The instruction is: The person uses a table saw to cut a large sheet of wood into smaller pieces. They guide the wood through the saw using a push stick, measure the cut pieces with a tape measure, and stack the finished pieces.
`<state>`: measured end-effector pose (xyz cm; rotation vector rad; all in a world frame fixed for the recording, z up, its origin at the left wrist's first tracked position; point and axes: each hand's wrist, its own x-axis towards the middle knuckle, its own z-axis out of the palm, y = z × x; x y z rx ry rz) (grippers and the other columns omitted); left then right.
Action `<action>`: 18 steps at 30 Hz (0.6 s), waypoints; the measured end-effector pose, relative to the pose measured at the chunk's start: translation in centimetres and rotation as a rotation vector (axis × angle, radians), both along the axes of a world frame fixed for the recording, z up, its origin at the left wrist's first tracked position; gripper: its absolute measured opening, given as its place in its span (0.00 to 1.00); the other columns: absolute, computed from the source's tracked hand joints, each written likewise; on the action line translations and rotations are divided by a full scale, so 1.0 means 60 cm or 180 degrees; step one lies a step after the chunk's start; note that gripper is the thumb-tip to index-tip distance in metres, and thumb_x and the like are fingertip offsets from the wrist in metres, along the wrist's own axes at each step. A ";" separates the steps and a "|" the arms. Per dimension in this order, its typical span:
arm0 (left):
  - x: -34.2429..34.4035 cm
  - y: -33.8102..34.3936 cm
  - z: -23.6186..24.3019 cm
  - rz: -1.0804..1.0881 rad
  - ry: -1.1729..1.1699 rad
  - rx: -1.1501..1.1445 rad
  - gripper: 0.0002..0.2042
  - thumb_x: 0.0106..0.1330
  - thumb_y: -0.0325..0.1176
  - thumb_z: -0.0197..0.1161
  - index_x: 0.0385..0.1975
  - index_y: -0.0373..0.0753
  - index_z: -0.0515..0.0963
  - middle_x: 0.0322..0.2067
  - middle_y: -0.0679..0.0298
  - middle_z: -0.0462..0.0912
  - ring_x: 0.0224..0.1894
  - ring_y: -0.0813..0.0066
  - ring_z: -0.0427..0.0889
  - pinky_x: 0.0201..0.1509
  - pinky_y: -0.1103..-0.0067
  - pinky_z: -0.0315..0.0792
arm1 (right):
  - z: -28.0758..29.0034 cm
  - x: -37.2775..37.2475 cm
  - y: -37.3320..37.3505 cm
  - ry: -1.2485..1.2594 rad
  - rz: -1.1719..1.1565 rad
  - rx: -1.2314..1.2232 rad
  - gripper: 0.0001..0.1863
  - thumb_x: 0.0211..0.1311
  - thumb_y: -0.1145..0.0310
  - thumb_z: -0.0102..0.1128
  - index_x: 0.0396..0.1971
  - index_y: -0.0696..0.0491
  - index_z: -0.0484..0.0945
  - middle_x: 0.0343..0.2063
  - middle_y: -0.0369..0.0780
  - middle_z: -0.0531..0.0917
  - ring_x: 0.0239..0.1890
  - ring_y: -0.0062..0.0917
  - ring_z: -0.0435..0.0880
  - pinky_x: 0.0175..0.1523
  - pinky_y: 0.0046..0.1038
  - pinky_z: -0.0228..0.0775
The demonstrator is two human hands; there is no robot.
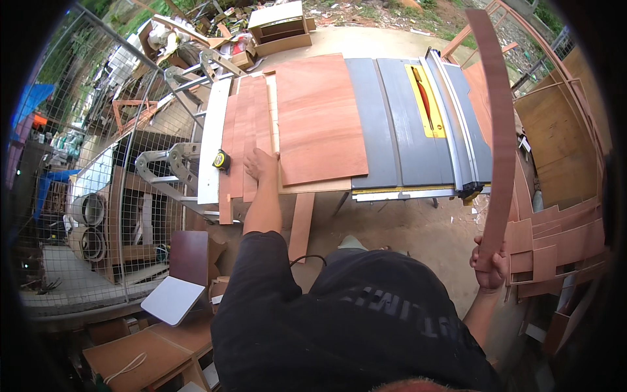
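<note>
My right hand is closed around the lower end of a long, narrow plywood strip, which rises in front of the table saw's right side. My left hand lies across another reddish plywood strip on the work surface, with fingers at one edge and thumb at the other. Right of that hand sits a wide plywood sheet. To its left, a yellow and black tape measure rests at the edge of a white board.
The grey table saw has a yellow insert with a red slot and a metal fence. A folding metal ladder and wire mesh fence stand left. Plywood offcuts pile up right. A wooden cabinet stands beyond.
</note>
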<state>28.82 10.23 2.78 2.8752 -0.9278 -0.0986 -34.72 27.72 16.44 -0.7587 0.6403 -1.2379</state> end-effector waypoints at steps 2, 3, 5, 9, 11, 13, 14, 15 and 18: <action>0.006 0.010 -0.006 -0.0157 -0.0138 -0.0077 0.34 0.55 0.56 0.73 0.56 0.41 0.73 0.57 0.54 0.74 0.62 0.54 0.70 0.63 0.59 0.68 | -0.041 0.096 -0.041 0.0264 -0.0006 0.0205 0.39 0.64 0.67 0.62 0.74 0.45 0.57 0.55 0.57 0.76 0.40 0.31 0.82 0.38 0.31 0.80; 0.006 0.014 -0.007 -0.0238 -0.0197 -0.0094 0.34 0.55 0.56 0.73 0.56 0.41 0.73 0.56 0.54 0.74 0.61 0.55 0.71 0.62 0.60 0.68 | -0.066 0.140 -0.066 0.0480 -0.0031 0.0347 0.40 0.63 0.69 0.61 0.74 0.45 0.57 0.53 0.54 0.78 0.39 0.28 0.82 0.38 0.29 0.80; 0.006 0.021 -0.006 -0.0406 -0.0230 -0.0064 0.33 0.57 0.56 0.72 0.57 0.41 0.73 0.55 0.54 0.75 0.61 0.55 0.71 0.62 0.60 0.69 | -0.114 0.230 -0.121 0.1014 -0.0221 0.0387 0.39 0.62 0.74 0.59 0.75 0.47 0.57 0.50 0.47 0.81 0.36 0.21 0.82 0.38 0.24 0.79; -0.002 0.029 -0.012 -0.0541 0.0105 -0.0017 0.32 0.60 0.53 0.70 0.59 0.40 0.72 0.55 0.54 0.74 0.62 0.54 0.71 0.61 0.60 0.70 | -0.178 0.333 -0.210 0.2286 -0.0015 0.0317 0.38 0.60 0.81 0.54 0.73 0.54 0.59 0.50 0.40 0.80 0.35 0.14 0.78 0.39 0.17 0.72; 0.005 0.022 -0.010 -0.0503 0.0255 -0.0177 0.32 0.61 0.52 0.69 0.62 0.41 0.71 0.56 0.53 0.73 0.61 0.54 0.71 0.61 0.60 0.71 | -0.193 0.390 -0.245 0.2126 0.0028 0.0106 0.38 0.60 0.81 0.53 0.73 0.57 0.58 0.49 0.38 0.79 0.35 0.14 0.76 0.38 0.17 0.70; 0.006 0.033 -0.018 -0.0509 0.0322 -0.0299 0.33 0.62 0.50 0.68 0.64 0.41 0.70 0.57 0.52 0.71 0.61 0.53 0.71 0.60 0.59 0.71 | -0.197 0.458 -0.258 0.2177 0.0017 -0.0395 0.38 0.61 0.81 0.53 0.73 0.59 0.57 0.49 0.37 0.78 0.33 0.14 0.75 0.36 0.17 0.70; 0.005 0.040 -0.021 -0.0550 0.0340 -0.0555 0.33 0.62 0.50 0.68 0.65 0.41 0.70 0.58 0.51 0.71 0.61 0.52 0.70 0.61 0.58 0.70 | -0.196 0.489 -0.260 0.2095 0.0165 -0.0364 0.38 0.62 0.80 0.52 0.74 0.58 0.56 0.49 0.39 0.79 0.33 0.16 0.78 0.36 0.19 0.73; 0.004 0.047 -0.009 -0.0592 0.0349 -0.0804 0.33 0.62 0.49 0.67 0.65 0.41 0.69 0.58 0.51 0.70 0.61 0.52 0.70 0.61 0.58 0.70 | -0.191 0.519 -0.257 0.2024 0.0321 -0.0314 0.38 0.63 0.80 0.51 0.74 0.56 0.54 0.49 0.40 0.79 0.34 0.17 0.80 0.36 0.21 0.76; 0.017 0.065 -0.024 -0.0559 0.1191 -0.1710 0.36 0.61 0.50 0.69 0.65 0.36 0.68 0.55 0.43 0.73 0.57 0.46 0.74 0.59 0.56 0.71 | -0.159 0.631 -0.239 0.1005 0.0862 0.0468 0.37 0.67 0.78 0.48 0.76 0.50 0.50 0.42 0.41 0.82 0.31 0.21 0.80 0.34 0.24 0.78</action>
